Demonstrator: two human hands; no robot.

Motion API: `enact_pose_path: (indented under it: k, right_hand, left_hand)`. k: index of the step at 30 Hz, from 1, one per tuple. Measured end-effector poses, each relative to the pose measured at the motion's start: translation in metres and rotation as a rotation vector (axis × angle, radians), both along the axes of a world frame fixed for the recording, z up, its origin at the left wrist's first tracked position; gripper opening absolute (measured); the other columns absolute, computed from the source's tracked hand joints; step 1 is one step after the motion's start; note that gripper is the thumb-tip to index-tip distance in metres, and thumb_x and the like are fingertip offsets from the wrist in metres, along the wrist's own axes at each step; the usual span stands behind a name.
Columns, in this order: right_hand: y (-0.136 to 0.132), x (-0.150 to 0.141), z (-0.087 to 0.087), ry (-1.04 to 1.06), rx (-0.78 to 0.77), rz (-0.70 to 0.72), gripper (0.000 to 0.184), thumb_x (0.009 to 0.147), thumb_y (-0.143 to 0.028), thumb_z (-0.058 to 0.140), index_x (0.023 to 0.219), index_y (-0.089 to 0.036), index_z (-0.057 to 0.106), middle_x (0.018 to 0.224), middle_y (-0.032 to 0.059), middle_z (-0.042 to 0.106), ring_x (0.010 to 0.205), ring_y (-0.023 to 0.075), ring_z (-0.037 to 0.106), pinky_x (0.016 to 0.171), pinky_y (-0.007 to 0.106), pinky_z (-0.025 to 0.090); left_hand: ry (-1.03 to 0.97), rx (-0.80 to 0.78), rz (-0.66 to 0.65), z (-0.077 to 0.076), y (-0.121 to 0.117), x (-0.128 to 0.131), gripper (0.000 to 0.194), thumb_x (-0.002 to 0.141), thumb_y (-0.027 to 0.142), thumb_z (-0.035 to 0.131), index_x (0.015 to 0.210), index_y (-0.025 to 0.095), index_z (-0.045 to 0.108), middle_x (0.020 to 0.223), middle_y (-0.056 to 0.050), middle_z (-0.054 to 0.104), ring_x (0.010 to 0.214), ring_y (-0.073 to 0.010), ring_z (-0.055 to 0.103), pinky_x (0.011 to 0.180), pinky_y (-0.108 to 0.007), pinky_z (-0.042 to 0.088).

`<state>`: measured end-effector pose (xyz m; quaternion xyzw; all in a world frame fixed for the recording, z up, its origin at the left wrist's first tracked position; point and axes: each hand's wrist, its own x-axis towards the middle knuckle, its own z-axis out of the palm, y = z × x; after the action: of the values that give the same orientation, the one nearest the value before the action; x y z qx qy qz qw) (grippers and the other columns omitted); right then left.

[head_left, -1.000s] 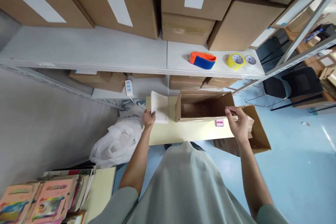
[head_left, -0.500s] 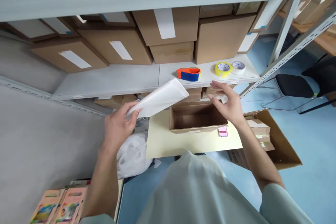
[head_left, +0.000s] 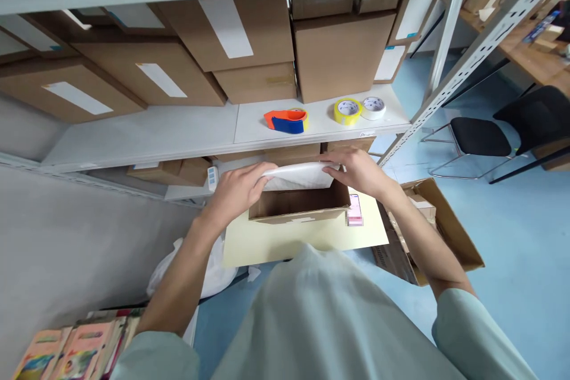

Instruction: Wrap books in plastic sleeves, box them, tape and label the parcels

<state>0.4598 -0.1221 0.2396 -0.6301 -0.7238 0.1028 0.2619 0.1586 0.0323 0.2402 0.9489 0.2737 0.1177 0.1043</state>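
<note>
A flat white folded packet [head_left: 299,177], paper-like or plastic, is held level at the far side of an open cardboard box [head_left: 307,214]. My left hand [head_left: 240,191] grips its left end between thumb and fingers. At the other end my right hand [head_left: 356,171] pinches it, thumb underneath and fingers on top. Its lower edge reaches over the box's opening; whether it touches the inside wall I cannot tell. The box stands upright on a pale yellow board [head_left: 267,246]. Just right of it lies a phone [head_left: 355,210] with a lit pinkish screen.
On the shelf [head_left: 191,130] behind are an orange and blue tape dispenser [head_left: 286,121], a yellow tape roll [head_left: 348,111] and a white one [head_left: 373,107]. A large open carton [head_left: 454,237] stands at right, a white plastic bag [head_left: 218,273] and stacked books [head_left: 73,350] at left.
The white packet has gone from my left hand alone into both hands, lowered and levelled over the box. My right hand has closed on its right end. The view has shifted right.
</note>
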Motion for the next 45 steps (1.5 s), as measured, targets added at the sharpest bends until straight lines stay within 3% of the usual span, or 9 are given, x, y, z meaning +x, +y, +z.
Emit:
enact_pose_path:
  k: [6,11,17,26,31,35,40,42,45]
  right_hand:
    - [0.007,0.012,-0.043,-0.132,-0.236,0.007,0.031,0.111,-0.018,0.065,0.137,-0.023,0.081,0.137,0.0095,0.084,0.12,0.0308,0.08,0.103,0.04,0.059]
    - [0.013,0.013,-0.081,-0.219,-0.358,0.077,0.03,0.112,-0.017,0.061,0.134,-0.022,0.08,0.137,0.011,0.083,0.123,0.0303,0.078,0.105,0.039,0.055]
    - [0.015,0.006,-0.101,-0.291,-0.429,0.162,0.028,0.112,-0.015,0.057,0.128,-0.019,0.08,0.131,0.0134,0.083,0.119,0.0301,0.078,0.101,0.037,0.053]
    - [0.014,-0.001,-0.12,-0.301,-0.458,0.183,0.025,0.111,-0.015,0.06,0.125,-0.018,0.08,0.127,0.0141,0.084,0.113,0.0303,0.08,0.096,0.037,0.054]
    - [0.016,-0.008,-0.12,-0.311,-0.526,0.135,0.028,0.11,-0.014,0.061,0.129,-0.019,0.081,0.127,0.0145,0.085,0.116,0.0315,0.081,0.097,0.039,0.058]
    - [0.011,-0.004,-0.121,-0.275,-0.532,0.008,0.034,0.105,-0.011,0.065,0.135,-0.017,0.08,0.136,0.0179,0.083,0.123,0.0354,0.081,0.105,0.046,0.062]
    - [-0.024,0.013,-0.121,-0.072,-0.212,-0.177,0.036,0.107,-0.022,0.066,0.141,-0.02,0.077,0.157,0.0153,0.072,0.144,0.0348,0.07,0.121,0.053,0.058]
    - [-0.043,0.017,-0.122,-0.008,-0.123,-0.327,0.039,0.108,-0.037,0.068,0.142,-0.019,0.075,0.155,0.0179,0.072,0.141,0.0382,0.072,0.115,0.056,0.062]
    - [-0.066,0.016,-0.125,0.108,-0.185,-0.55,0.051,0.104,-0.06,0.07,0.129,-0.017,0.078,0.13,0.0193,0.082,0.11,0.0385,0.083,0.093,0.052,0.068]
  left_hand:
    - [0.126,-0.192,-0.013,-0.046,-0.002,0.024,0.036,0.111,0.04,0.049,0.135,0.029,0.075,0.126,-0.005,0.086,0.108,-0.0308,0.081,0.089,-0.036,0.056]
    - [0.161,-0.331,0.019,-0.087,-0.008,0.027,0.039,0.106,0.034,0.05,0.135,0.027,0.074,0.13,-0.007,0.084,0.114,-0.033,0.08,0.096,-0.04,0.057]
    - [0.158,-0.402,0.009,-0.117,-0.011,0.023,0.039,0.101,0.03,0.051,0.128,0.026,0.078,0.131,-0.01,0.08,0.119,-0.0321,0.077,0.102,-0.041,0.058]
    - [0.167,-0.458,-0.031,-0.128,-0.007,0.021,0.039,0.102,0.031,0.052,0.126,0.025,0.083,0.124,-0.011,0.077,0.114,-0.0294,0.075,0.103,-0.041,0.058]
    - [0.179,-0.489,-0.028,-0.134,-0.003,0.017,0.045,0.106,0.029,0.048,0.136,0.024,0.081,0.136,-0.011,0.078,0.123,-0.0317,0.075,0.108,-0.044,0.058]
    - [0.095,-0.451,0.06,-0.134,0.0,0.007,0.048,0.105,0.029,0.056,0.149,0.021,0.074,0.157,-0.012,0.07,0.14,-0.0334,0.069,0.12,-0.047,0.055]
    - [-0.069,-0.258,0.221,-0.126,-0.002,-0.023,0.044,0.103,0.031,0.068,0.147,0.024,0.072,0.155,-0.014,0.07,0.148,-0.0361,0.063,0.13,-0.054,0.047]
    - [-0.13,-0.175,0.362,-0.127,-0.006,-0.038,0.047,0.102,0.036,0.073,0.147,0.024,0.069,0.153,-0.016,0.069,0.148,-0.0383,0.061,0.129,-0.056,0.046]
    - [-0.13,-0.169,0.539,-0.133,-0.011,-0.058,0.046,0.097,0.043,0.079,0.137,0.023,0.07,0.139,-0.017,0.075,0.135,-0.0392,0.067,0.121,-0.055,0.052]
